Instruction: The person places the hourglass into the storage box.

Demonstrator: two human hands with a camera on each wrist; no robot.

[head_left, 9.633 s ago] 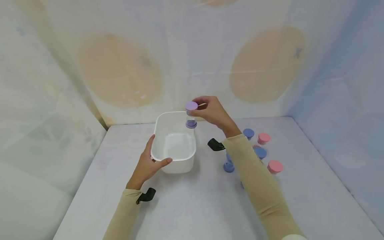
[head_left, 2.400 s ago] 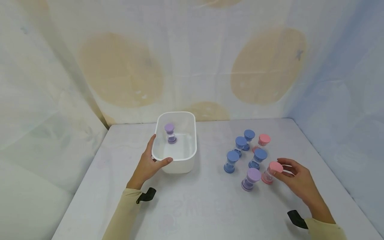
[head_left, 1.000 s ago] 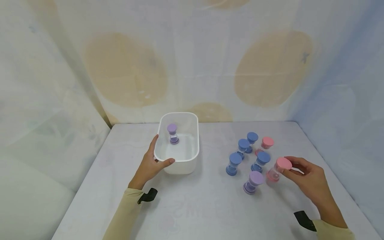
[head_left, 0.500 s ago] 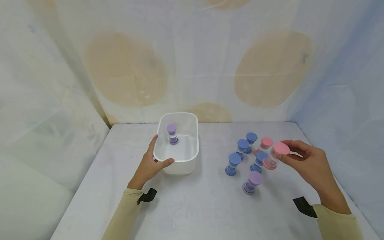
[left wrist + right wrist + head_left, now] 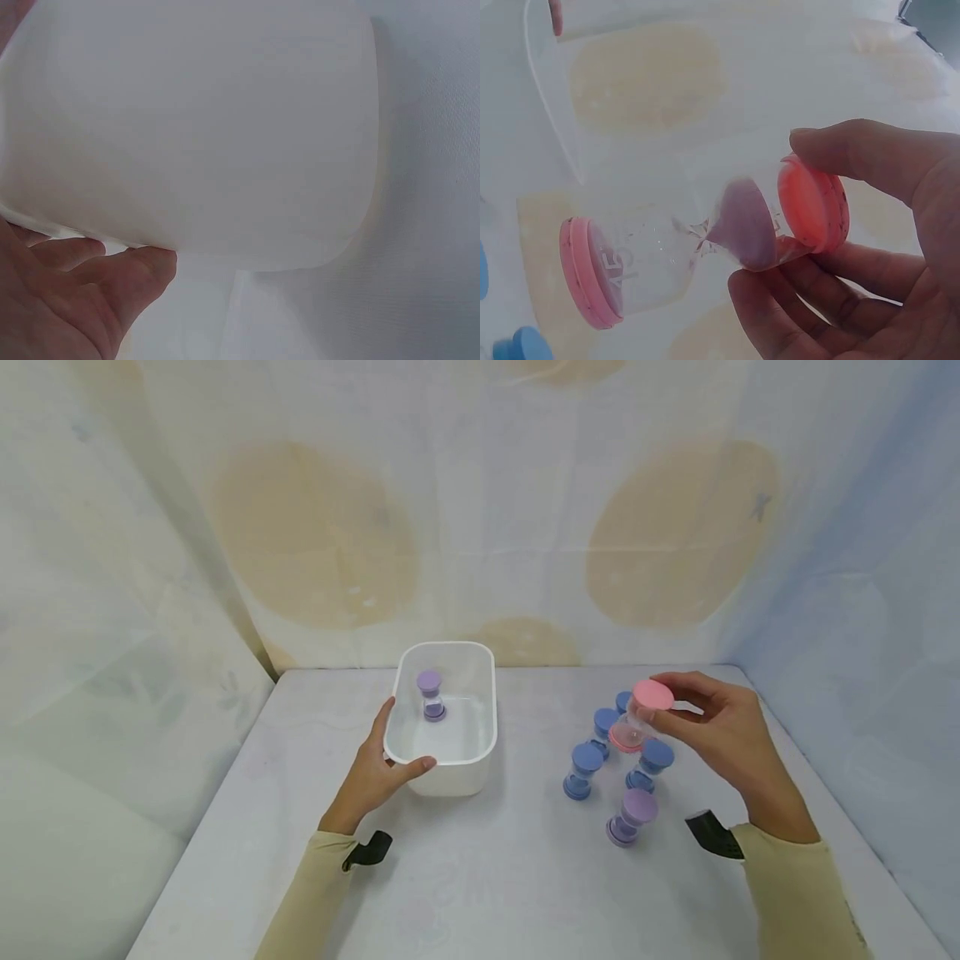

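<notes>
Presently the right hand [image 5: 716,727] holds the pink sand timer [image 5: 641,717] tilted in the air above the blue timers [image 5: 585,768] on the table [image 5: 495,868], thumb and fingers [image 5: 840,150] curled round its upper cap. The left hand [image 5: 371,772] grips the near rim of the white bin [image 5: 442,758], thumb over the edge. A purple timer [image 5: 430,695] stands inside. The left wrist view shows only bin wall and fingertips; the right hand partly hides the far timers.

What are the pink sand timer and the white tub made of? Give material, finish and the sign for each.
Pink sand timer: matte pink caps, probably plastic; clear glossy bulbs, glass or plastic, with the sand visible through them.
White tub: likely moulded plastic, smooth and faintly translucent, with rounded corners and a rolled rim.
</notes>
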